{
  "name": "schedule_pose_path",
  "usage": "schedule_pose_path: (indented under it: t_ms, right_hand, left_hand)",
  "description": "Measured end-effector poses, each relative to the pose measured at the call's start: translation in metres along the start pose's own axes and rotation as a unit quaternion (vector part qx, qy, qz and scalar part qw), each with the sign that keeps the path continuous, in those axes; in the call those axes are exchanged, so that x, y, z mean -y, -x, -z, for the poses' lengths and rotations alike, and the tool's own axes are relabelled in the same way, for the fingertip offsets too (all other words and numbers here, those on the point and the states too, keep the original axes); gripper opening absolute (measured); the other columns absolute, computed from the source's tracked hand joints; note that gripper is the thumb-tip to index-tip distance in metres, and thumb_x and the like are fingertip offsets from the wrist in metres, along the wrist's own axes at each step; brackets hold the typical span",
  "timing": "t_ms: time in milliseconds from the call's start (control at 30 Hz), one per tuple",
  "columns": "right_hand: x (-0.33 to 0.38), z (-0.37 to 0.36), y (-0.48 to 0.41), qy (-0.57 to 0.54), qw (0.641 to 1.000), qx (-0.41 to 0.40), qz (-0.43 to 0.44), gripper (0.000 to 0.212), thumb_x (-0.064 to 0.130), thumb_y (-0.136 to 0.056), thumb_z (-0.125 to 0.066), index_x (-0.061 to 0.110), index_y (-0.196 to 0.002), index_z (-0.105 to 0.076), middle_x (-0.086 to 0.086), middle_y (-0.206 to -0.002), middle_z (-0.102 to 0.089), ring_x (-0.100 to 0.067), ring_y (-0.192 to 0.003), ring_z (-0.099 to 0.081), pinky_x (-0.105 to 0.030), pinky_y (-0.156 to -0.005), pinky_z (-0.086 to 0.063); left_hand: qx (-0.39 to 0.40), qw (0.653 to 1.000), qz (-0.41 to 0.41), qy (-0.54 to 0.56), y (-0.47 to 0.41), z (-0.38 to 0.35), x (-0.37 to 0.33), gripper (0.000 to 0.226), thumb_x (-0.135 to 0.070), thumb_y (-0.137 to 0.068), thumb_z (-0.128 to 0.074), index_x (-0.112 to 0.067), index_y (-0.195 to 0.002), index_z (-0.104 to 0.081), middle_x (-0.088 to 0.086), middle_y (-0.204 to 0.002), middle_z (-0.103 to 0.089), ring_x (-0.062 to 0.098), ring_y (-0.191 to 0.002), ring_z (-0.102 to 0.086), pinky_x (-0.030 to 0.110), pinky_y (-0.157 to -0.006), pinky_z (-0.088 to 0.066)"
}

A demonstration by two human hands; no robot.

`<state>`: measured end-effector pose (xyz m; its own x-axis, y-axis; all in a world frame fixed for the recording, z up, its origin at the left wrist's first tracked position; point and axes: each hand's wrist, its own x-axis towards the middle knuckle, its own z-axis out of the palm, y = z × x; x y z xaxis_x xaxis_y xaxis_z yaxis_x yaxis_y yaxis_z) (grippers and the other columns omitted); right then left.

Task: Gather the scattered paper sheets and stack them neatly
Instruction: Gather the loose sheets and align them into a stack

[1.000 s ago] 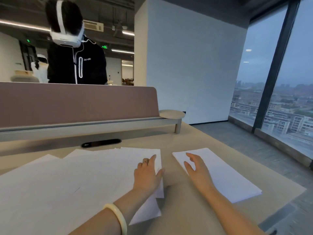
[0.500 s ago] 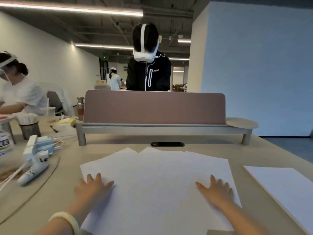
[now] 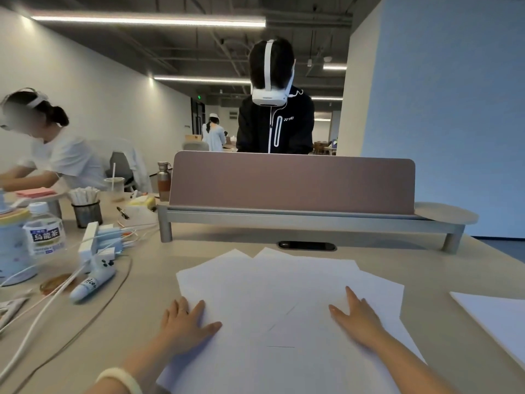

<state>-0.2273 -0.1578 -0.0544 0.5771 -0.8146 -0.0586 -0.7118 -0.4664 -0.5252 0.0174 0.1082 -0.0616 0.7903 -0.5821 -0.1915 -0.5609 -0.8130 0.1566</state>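
Several white paper sheets (image 3: 278,291) lie fanned and overlapping on the beige table straight in front of me. My left hand (image 3: 186,322) lies flat with straight fingers at the left edge of the sheets, thumb on the paper. On the right part of the pile, my right hand (image 3: 356,317) rests flat, fingers spread. A separate neat stack of white paper (image 3: 500,319) sits at the far right, apart from both hands.
A mauve desk divider (image 3: 292,183) on a grey stand crosses the table behind the sheets. To the left lie a tea bottle (image 3: 45,231), white cables (image 3: 42,305), a marker (image 3: 91,282) and a mesh pen cup (image 3: 86,213). Other people sit left and stand beyond the divider.
My view swung left from the right-hand stack to the scattered sheets. My left hand moved to the pile's left edge and my right hand left the neat stack for the pile's right side.
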Motion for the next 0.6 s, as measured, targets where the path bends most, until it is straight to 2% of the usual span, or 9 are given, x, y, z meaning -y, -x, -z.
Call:
schedule_pose_path:
  t_ms: [67,133,200,233,333,400,500,567,600]
  right_hand:
    - [0.008,0.001,-0.001,-0.098,0.995,0.032,0.014,0.080,0.052,-0.090,-0.047,0.024,-0.151,-0.002,-0.001,-0.157,-0.019,-0.022,-0.146,-0.017,-0.037,-0.117,-0.021]
    - [0.014,0.007,-0.001,-0.198,0.979,0.050,0.020,0.077,0.041,-0.092,-0.051,0.020,-0.151,-0.006,-0.001,-0.157,-0.020,-0.021,-0.144,-0.022,-0.033,-0.114,-0.021]
    - [0.012,0.015,-0.004,-0.249,0.968,0.005,-0.003,0.071,0.035,-0.093,-0.052,0.015,-0.150,-0.014,-0.004,-0.156,-0.023,-0.023,-0.142,-0.026,-0.034,-0.113,-0.024]
    - [0.009,0.021,-0.006,-0.253,0.967,-0.028,-0.026,0.069,0.034,-0.093,-0.053,0.013,-0.149,-0.018,-0.006,-0.155,-0.025,-0.025,-0.141,-0.029,-0.036,-0.112,-0.026]
    - [0.002,0.033,-0.006,-0.265,0.957,-0.058,-0.100,0.067,0.033,-0.093,-0.052,0.009,-0.147,-0.021,-0.012,-0.152,-0.030,-0.031,-0.136,-0.035,-0.038,-0.108,-0.032]
    - [0.002,0.038,-0.004,-0.338,0.932,-0.017,-0.130,0.070,0.036,-0.093,-0.053,0.012,-0.149,-0.019,-0.010,-0.153,-0.027,-0.030,-0.137,-0.033,-0.039,-0.108,-0.032]
    - [0.011,0.040,-0.003,-0.496,0.855,0.054,-0.144,0.071,0.034,-0.090,-0.059,0.012,-0.147,-0.022,-0.009,-0.155,-0.021,-0.024,-0.142,-0.023,-0.041,-0.109,-0.030]
    - [0.016,0.041,-0.003,-0.530,0.832,0.064,-0.149,0.065,0.029,-0.089,-0.062,0.011,-0.143,-0.031,-0.009,-0.155,-0.021,-0.022,-0.143,-0.021,-0.042,-0.108,-0.030]
    - [0.018,0.041,-0.004,-0.536,0.827,0.063,-0.155,0.061,0.027,-0.089,-0.063,0.011,-0.141,-0.035,-0.009,-0.154,-0.024,-0.022,-0.142,-0.024,-0.042,-0.106,-0.033]
  left_hand:
    - [0.013,1.000,-0.022,0.001,0.003,0.002,-0.005,0.079,-0.073,-0.084,-0.029,-0.033,-0.150,-0.007,0.013,-0.158,0.001,0.033,-0.146,0.003,0.040,-0.118,-0.004]
    - [0.026,0.999,-0.035,0.026,0.003,0.004,-0.008,0.088,-0.081,-0.076,-0.032,-0.037,-0.149,-0.009,0.011,-0.158,-0.002,0.031,-0.146,0.003,0.040,-0.119,-0.004]
    - [0.031,0.995,-0.033,0.093,0.003,0.008,-0.012,0.111,-0.092,-0.058,-0.037,-0.033,-0.149,-0.014,0.009,-0.157,-0.012,0.029,-0.146,-0.006,0.039,-0.119,-0.009]
    - [0.023,0.989,-0.021,0.148,0.002,0.011,-0.014,0.114,-0.090,-0.057,-0.042,-0.029,-0.149,-0.015,0.008,-0.156,-0.017,0.029,-0.145,-0.011,0.039,-0.119,-0.012]
    - [0.014,0.934,0.010,0.356,-0.005,0.021,-0.020,0.122,-0.080,-0.047,-0.057,-0.025,-0.149,-0.019,0.007,-0.154,-0.026,0.028,-0.141,-0.026,0.042,-0.116,-0.024]
    - [0.024,0.880,0.018,0.474,-0.008,0.025,-0.027,0.113,-0.066,-0.060,-0.071,-0.024,-0.149,-0.017,0.005,-0.156,-0.022,0.030,-0.141,-0.026,0.045,-0.116,-0.024]
    - [0.021,0.826,0.061,0.560,-0.018,0.026,-0.034,0.108,-0.055,-0.064,-0.076,-0.026,-0.149,-0.017,0.003,-0.156,-0.020,0.032,-0.142,-0.023,0.051,-0.115,-0.022]
    - [-0.012,0.807,0.101,0.581,-0.020,0.030,-0.038,0.099,-0.049,-0.069,-0.077,-0.025,-0.147,-0.022,0.008,-0.153,-0.025,0.035,-0.136,-0.032,0.051,-0.108,-0.033]
    - [-0.028,0.794,0.120,0.596,-0.024,0.030,-0.037,0.097,-0.047,-0.068,-0.079,-0.024,-0.146,-0.025,0.013,-0.151,-0.029,0.038,-0.126,-0.044,0.049,-0.099,-0.043]
